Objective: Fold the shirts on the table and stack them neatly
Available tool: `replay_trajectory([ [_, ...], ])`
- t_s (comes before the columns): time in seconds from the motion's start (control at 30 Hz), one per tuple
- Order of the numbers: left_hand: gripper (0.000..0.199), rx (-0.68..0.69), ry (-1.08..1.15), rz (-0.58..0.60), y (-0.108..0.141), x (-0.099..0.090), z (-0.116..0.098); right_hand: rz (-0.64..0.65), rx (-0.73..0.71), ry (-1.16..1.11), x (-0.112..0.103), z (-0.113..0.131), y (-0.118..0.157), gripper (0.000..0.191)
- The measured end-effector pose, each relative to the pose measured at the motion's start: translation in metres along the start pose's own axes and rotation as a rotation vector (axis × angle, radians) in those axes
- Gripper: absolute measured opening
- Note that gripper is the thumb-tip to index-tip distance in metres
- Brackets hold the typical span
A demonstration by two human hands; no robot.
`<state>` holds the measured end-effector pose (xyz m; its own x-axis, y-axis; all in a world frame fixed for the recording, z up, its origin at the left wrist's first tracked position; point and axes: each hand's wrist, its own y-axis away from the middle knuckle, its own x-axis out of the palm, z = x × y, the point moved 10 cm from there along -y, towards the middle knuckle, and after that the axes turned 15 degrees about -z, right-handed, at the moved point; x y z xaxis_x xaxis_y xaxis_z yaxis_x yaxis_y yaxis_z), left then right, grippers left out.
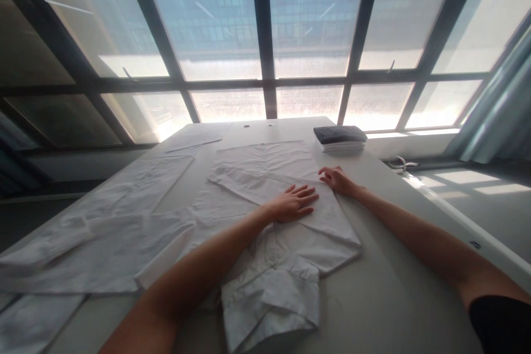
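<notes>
A white shirt [257, 160] lies spread on the table in front of me, with one long sleeve folded diagonally across its body. Flat on the cloth rests my left hand [292, 204], palm down with the fingers spread. My right hand [337, 180] is at the shirt's right edge, its fingers bent and the thumb and index finger close together on the fabric. The shirt's collar end, crumpled, points towards me. My left forearm hides part of the cloth beneath it.
More white garments [112, 232] cover the left side of the white table [390, 265]. Towards the back right stands a folded stack [340, 138], dark cloth on top of white. Large windows [224, 22] rise behind the table, and a curtain [493, 105] hangs at the right.
</notes>
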<state>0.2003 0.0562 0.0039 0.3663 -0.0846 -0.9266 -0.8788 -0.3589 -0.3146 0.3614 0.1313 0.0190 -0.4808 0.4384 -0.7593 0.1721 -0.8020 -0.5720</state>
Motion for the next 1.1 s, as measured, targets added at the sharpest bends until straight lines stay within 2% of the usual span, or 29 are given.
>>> replay_trajectory([
  [0.17, 0.056, 0.013, 0.025, 0.011, 0.0, -0.004, -0.006, -0.036, 0.071, 0.085, -0.014, -0.011, -0.002, 0.03],
  [0.23, 0.053, 0.048, 0.063, 0.019, 0.0, -0.007, -0.013, -0.12, 0.094, 0.089, -0.024, -0.003, 0.0, 0.036],
  [0.3, 0.051, 0.086, 0.101, 0.026, 0.001, -0.01, -0.02, -0.159, 0.065, 0.03, -0.027, 0.017, 0.005, 0.04],
  [0.33, 0.051, 0.099, 0.111, 0.027, 0.001, -0.01, -0.021, -0.135, 0.03, -0.015, -0.022, 0.03, 0.01, 0.042],
  [0.4, 0.05, 0.113, 0.108, 0.029, 0.0, -0.01, -0.021, 0.006, -0.044, -0.082, -0.005, 0.053, 0.022, 0.048],
  [0.47, 0.051, 0.116, 0.09, 0.034, 0.0, -0.008, -0.019, 0.167, -0.057, -0.065, 0.012, 0.06, 0.034, 0.054],
  [0.53, 0.051, 0.113, 0.079, 0.047, 0.0, -0.005, -0.016, 0.258, -0.008, 0.016, 0.019, 0.047, 0.04, 0.057],
  [0.63, 0.051, 0.112, 0.083, 0.063, 0.0, -0.003, -0.015, 0.278, 0.118, 0.144, 0.012, 0.011, 0.035, 0.06],
  [0.7, 0.05, 0.112, 0.085, 0.062, 0.001, -0.004, -0.016, 0.214, 0.186, 0.197, 0.001, -0.006, 0.028, 0.06],
  [0.77, 0.05, 0.108, 0.085, 0.06, 0.001, -0.006, -0.017, 0.111, 0.209, 0.224, -0.012, -0.008, 0.025, 0.058],
  [0.87, 0.051, 0.097, 0.083, 0.056, 0.001, -0.006, -0.017, 0.039, 0.161, 0.125, -0.017, 0.02, 0.036, 0.055],
  [1.0, 0.053, 0.076, 0.082, 0.039, 0.0, -0.003, -0.012, 0.202, -0.011, -0.117, -0.012, 0.084, 0.085, 0.057],
  [1.1, 0.053, 0.056, 0.08, 0.028, -0.002, 0.0, -0.007, 0.323, -0.104, -0.132, -0.022, 0.117, 0.126, 0.066],
])
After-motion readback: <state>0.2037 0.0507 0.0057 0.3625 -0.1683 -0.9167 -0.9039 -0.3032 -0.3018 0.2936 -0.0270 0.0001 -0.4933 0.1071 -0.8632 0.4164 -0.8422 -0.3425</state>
